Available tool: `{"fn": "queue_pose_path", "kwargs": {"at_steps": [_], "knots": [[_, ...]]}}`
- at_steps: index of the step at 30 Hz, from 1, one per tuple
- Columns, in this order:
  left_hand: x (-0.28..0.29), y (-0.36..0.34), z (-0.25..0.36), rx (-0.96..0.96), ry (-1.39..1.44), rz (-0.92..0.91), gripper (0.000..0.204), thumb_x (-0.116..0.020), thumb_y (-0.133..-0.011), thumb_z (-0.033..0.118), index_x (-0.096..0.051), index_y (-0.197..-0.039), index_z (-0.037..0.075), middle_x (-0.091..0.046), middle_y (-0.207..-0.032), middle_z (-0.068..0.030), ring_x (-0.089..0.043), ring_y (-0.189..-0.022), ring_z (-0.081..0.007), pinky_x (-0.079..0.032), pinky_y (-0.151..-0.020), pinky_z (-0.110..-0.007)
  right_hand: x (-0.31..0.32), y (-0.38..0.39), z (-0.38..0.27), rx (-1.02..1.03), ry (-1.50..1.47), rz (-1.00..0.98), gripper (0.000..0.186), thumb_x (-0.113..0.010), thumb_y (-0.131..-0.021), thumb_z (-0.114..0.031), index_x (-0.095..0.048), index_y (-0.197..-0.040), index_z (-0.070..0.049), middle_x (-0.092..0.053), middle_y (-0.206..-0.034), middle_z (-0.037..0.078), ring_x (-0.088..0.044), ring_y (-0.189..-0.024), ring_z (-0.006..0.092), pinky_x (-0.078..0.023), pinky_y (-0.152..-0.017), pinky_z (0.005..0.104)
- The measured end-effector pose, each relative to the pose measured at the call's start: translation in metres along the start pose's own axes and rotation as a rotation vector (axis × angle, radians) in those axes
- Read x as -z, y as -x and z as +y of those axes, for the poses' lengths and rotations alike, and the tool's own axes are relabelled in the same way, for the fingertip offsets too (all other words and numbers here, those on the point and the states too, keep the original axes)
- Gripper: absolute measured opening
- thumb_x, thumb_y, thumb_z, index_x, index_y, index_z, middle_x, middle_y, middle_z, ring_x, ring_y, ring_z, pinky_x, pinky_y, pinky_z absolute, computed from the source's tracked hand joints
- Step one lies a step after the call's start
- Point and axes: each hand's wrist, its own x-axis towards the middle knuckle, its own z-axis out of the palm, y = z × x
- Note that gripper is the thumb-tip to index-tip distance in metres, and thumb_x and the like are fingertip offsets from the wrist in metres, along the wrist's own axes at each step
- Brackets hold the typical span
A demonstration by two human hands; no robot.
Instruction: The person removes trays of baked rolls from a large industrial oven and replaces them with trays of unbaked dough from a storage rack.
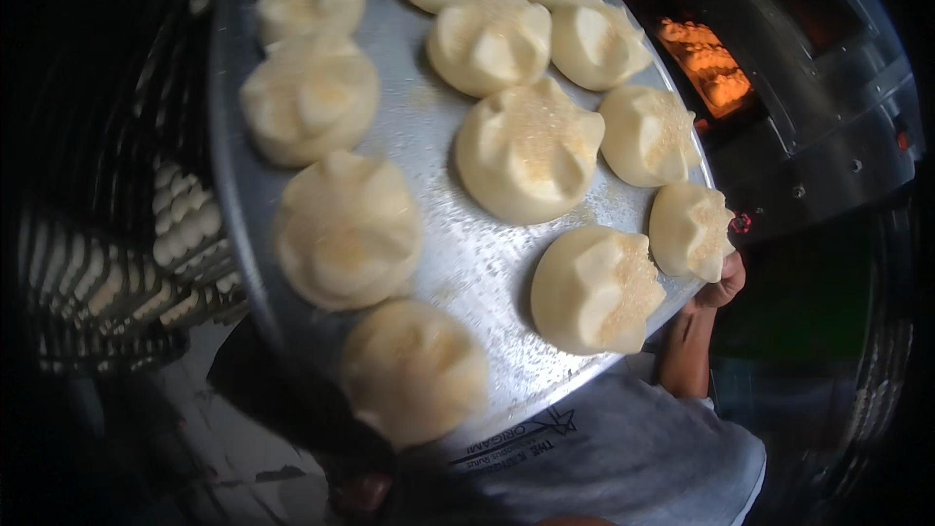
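A large metal baking tray [458, 273] is held up close in front of me, slanting across the view. On it sit several pale, round, unbaked dough buns [531, 151] in rough rows. Their tops are cut into points and sprinkled with tan grains. My right hand [724, 284] is closed on the tray's right edge, beside the rightmost near bun [690, 231]; the tray and bun partly hide its fingers. My left hand does not show; the tray covers much of the space beneath it.
A dark metal oven [779, 151] stands at the right, with orange-lit buns [709, 66] visible through its opening. Racks [107, 282] filled with rows of pale pieces [185, 214] are at the left. Light floor tiles [234, 429] show below, near my grey shirt [623, 468].
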Motion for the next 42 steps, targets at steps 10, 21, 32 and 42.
{"fn": "queue_pose_path", "kwargs": {"at_steps": [10,21,32,42], "knots": [[-0.189,-0.148,-0.025,0.416,0.337,-0.51,0.052,-0.053,-0.097,0.028,-0.042,-0.142,0.003,-0.052,-0.138,-0.0108,-0.054,-0.121,-0.0195,-0.044,-0.104,-0.035,0.076,-0.053,-0.015,0.005,0.082,0.297,0.065,-0.06,-0.085,-0.006,-0.034,-0.143,0.009,-0.047,-0.142,0.026,-0.049,-0.131,0.037,-0.039,-0.112,0.0512],[-0.456,-0.388,-0.022,0.352,0.095,-1.119,0.053,-0.058,-0.095,0.029,-0.044,-0.142,0.008,-0.051,-0.14,-0.0061,-0.052,-0.123,-0.0187,-0.045,-0.103,-0.033,0.183,-0.23,0.009,-0.033,0.05,0.426,0.056,-0.059,-0.09,0.001,-0.036,-0.141,0.006,-0.05,-0.138,0.023,-0.052,-0.128,0.0362,-0.046,-0.108,0.0489],[-0.637,-0.471,0.047,-0.558,-1.524,-0.939,0.048,-0.06,-0.092,0.031,-0.054,-0.132,0.006,-0.058,-0.132,-0.0109,-0.054,-0.12,-0.0271,-0.044,-0.102,-0.04,0.281,-0.399,0.02,-0.125,1.212,0.587,0.057,-0.071,-0.091,-0.018,-0.044,-0.138,0.0,-0.063,-0.122,0.021,-0.061,-0.115,0.0257,-0.054,-0.079,0.0339],[-0.719,-0.555,-0.018,-1.643,-1.916,-0.897,0.035,-0.05,-0.093,0.027,-0.063,-0.122,0.01,-0.066,-0.121,-0.0111,-0.059,-0.114,-0.0259,-0.033,-0.109,-0.045,0.361,-0.597,0.065,0.014,2.379,0.3,0.044,-0.057,-0.095,-0.044,-0.057,-0.123,-0.009,-0.068,-0.075,0.022,-0.069,-0.071,0.04,-0.053,-0.063,0.0525]]}}
